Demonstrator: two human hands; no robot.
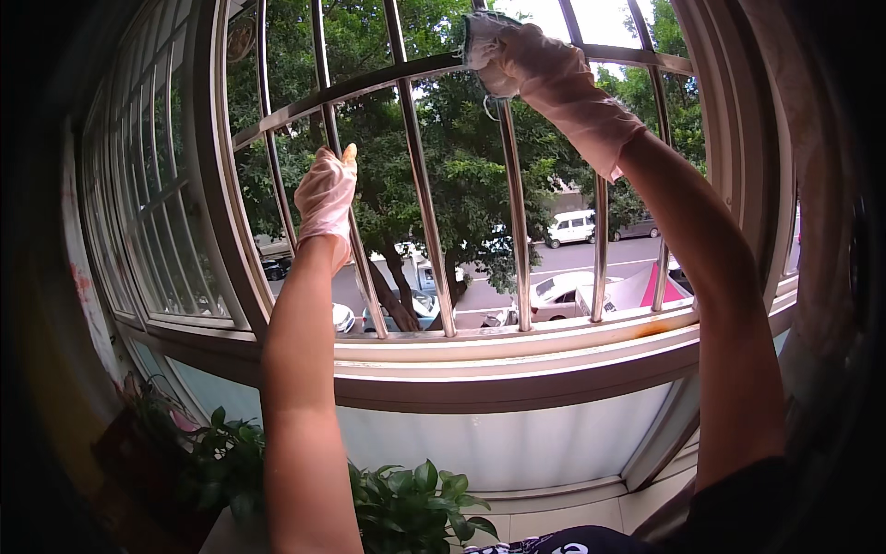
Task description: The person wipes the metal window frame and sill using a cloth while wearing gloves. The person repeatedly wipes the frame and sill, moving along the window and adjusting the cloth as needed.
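Both hands wear thin pale pink gloves and reach up to the metal window bars. My right hand (536,66) holds a bunched, frayed cloth (490,52) with a dark green edge around an upright bar, where the horizontal crossbar (370,79) meets it. Lower and to the left, my left hand (327,181) is closed around another upright steel bar (363,270), with its thumb pointing up. The palm sides of both hands are hidden.
The window frame's sill (512,353) has a rusty stain at its right. Leafy potted plants (415,498) stand below by the frosted panel (498,443). A sliding window pane (166,194) is at the left. Beyond the bars are a tree (450,159) and parked vehicles.
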